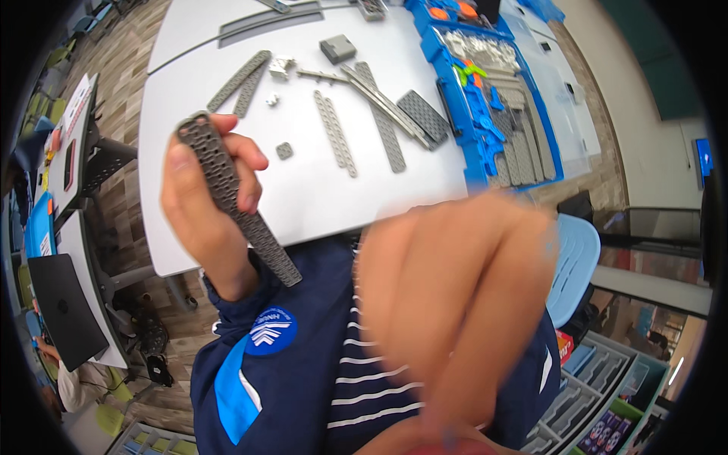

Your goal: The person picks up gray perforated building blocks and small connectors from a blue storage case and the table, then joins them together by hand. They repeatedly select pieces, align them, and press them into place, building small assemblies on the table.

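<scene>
My left hand (201, 208) is closed round a long dark-grey perforated building beam (254, 227), thumb on one side and fingers on the other. The beam slants from its rounded upper end down toward my blue jacket sleeve. Close to the camera, my right hand (462, 280) is raised in front of my chest, large and smeared by motion. Its fingertips and anything in them cannot be made out. Beyond my left hand, two grey beams (239, 82) lie crossed at one end on the white table (296, 197), near a small grey square plate (284, 150).
More grey strips (334, 133), a wide perforated plate (423, 117) and a grey block (337, 49) are spread over the table. At the right stands a blue parts case (460, 129) with beams and small coloured pieces. A light-blue chair (574, 265) is at my right.
</scene>
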The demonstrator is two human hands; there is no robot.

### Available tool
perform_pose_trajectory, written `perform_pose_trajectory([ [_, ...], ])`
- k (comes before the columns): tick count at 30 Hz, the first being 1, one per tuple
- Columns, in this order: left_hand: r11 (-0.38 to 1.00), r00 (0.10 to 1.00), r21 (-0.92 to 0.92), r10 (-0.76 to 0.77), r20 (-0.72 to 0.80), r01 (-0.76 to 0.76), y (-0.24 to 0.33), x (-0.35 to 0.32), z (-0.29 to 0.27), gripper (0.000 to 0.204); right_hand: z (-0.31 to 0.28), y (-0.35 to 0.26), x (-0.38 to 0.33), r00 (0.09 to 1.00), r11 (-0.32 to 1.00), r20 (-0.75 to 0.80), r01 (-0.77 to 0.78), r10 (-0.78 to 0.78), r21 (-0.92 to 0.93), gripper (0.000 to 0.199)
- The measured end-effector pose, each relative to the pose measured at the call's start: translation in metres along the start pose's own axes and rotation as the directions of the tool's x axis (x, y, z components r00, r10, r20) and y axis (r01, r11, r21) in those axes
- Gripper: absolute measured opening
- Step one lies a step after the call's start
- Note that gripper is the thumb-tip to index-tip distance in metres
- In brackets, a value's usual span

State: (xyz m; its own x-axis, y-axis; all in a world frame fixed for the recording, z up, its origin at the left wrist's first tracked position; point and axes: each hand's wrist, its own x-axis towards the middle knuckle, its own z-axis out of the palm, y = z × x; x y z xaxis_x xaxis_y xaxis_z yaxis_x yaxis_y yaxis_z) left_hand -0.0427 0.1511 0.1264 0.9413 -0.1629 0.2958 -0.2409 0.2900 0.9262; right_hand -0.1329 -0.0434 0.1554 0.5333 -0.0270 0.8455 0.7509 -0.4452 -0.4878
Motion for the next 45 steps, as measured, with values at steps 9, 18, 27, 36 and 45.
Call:
perform_pose_trajectory([
  [9, 0.981, 0.981, -0.053, -0.184, 0.061, 0.187, -0.079, 0.042, -0.021, 0.039, 0.027, 0.365, 0.142, 0.972, 0.649, -0.021, 0.14, -0.234, -0.748, 0.016],
  [18, 0.938, 0.93, -0.064, -0.325, 0.174, 0.339, -0.096, 0.054, -0.025, 0.04, 0.031, 0.534, 0.135, 0.941, 0.268, 0.185, 0.107, 0.285, -0.957, 0.012],
  [27, 0.824, 0.964, -0.542, -0.252, -0.084, 0.168, -0.094, 0.055, -0.021, 0.047, 0.042, 0.326, 0.125, 0.658, 0.812, 0.502, -0.32, 0.561, -0.489, 0.033],
  [36, 0.82, 0.999, -0.571, -0.016, 0.037, 0.035, -0.078, 0.017, 0.047, 0.048, -0.009, 0.032, -0.05, 0.499, 0.74, 0.591, -0.614, 0.633, -0.273, 0.063],
  [45, 0.973, 0.953, 0.146, -0.21, 0.22, 0.18, -0.098, 0.026, 0.06, 0.045, -0.313, 0.079, -0.141, 0.725, -0.12, -0.431, -0.44, 0.537, -0.89, 0.042],
])
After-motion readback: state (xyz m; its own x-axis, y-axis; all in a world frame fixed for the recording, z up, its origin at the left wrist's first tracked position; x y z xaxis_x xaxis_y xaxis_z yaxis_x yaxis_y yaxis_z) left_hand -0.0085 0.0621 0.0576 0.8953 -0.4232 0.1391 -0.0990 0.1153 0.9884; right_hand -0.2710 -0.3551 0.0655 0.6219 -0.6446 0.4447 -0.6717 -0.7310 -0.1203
